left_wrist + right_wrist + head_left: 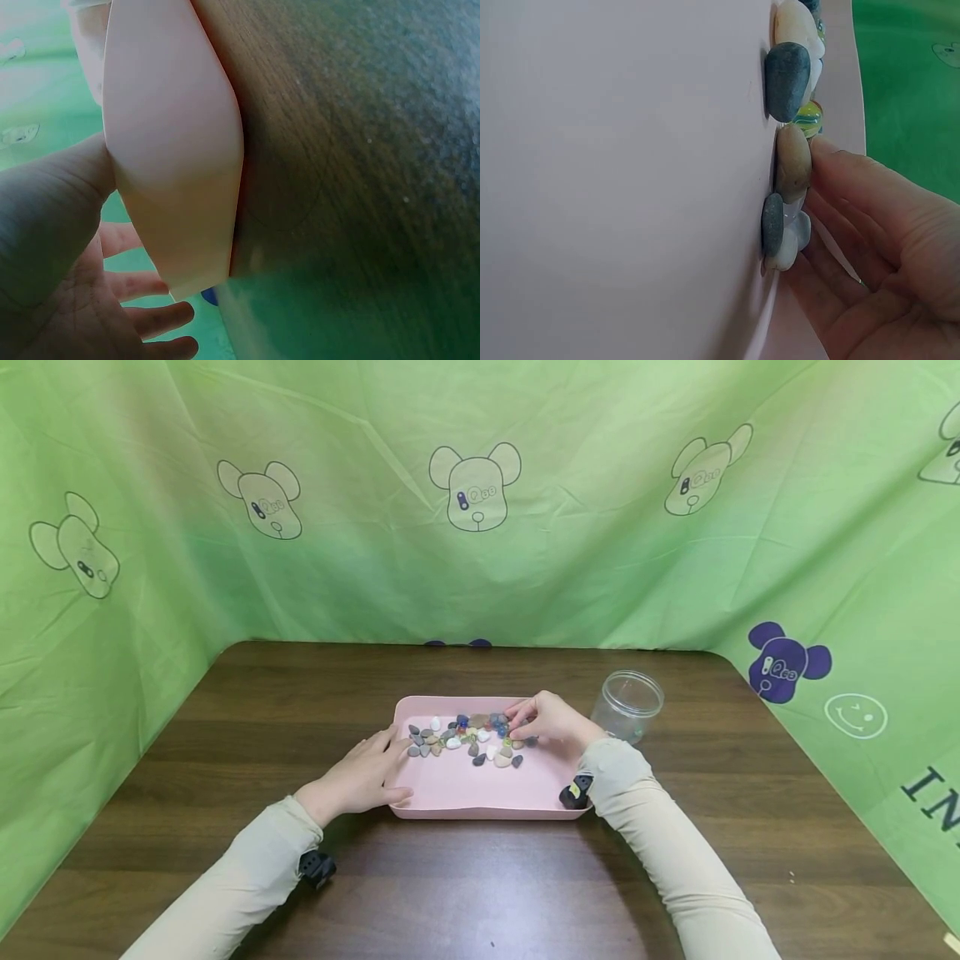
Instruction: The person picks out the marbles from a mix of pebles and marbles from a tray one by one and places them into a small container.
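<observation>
A pink tray (480, 789) holds several grey, tan and white pebbles (502, 761) mixed with glass marbles (499, 725). My left hand (360, 781) rests at the tray's left rim, fingers spread and thumb over the edge; the left wrist view shows the fingers (154, 319) extended past the pink wall. Over the right part of the pile, my right hand (551, 718) reaches down, thumb and fingers apart. In the right wrist view its thumb tip sits right beside a yellow-green marble (808, 118) and a tan pebble (793, 161); the other fingertips are hidden behind stones.
A clear open jar (632, 697) stands just right of the tray, behind my right wrist, with something greenish low inside. The brown wooden table (300, 693) runs back to a green printed curtain (480, 577). Small specks (792, 877) lie at the right.
</observation>
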The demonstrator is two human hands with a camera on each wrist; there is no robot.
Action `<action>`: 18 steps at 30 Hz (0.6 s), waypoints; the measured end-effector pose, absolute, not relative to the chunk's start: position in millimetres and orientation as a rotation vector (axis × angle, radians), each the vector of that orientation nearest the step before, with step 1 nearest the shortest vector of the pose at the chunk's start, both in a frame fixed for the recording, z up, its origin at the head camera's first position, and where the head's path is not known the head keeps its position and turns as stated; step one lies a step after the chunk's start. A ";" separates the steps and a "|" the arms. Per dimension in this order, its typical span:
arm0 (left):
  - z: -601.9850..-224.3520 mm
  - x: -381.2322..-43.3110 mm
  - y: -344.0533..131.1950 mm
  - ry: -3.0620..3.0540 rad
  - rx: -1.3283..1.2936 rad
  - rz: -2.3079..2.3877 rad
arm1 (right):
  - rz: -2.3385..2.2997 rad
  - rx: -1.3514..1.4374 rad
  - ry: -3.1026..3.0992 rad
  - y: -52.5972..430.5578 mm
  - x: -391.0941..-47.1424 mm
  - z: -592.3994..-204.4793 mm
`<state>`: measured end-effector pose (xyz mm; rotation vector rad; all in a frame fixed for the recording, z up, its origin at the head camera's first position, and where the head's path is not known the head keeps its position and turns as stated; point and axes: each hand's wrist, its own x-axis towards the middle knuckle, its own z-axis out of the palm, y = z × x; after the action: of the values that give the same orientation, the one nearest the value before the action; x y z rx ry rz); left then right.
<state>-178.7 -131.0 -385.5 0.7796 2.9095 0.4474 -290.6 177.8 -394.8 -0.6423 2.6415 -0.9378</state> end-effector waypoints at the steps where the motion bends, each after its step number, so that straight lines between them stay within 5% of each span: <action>1: -385.7 -178.8 -131.1 2.908 0.777 0.448 | -0.935 -0.645 2.644 177.9 -290.6 -394.9; 18: -386.5 -179.6 -131.1 2.899 0.758 0.440 | -0.895 -0.686 2.682 175.8 -288.7 -392.1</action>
<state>-179.6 -131.1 -386.5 0.7581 2.8992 0.4402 -288.7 175.8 -392.1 -0.6864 2.6822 -0.8945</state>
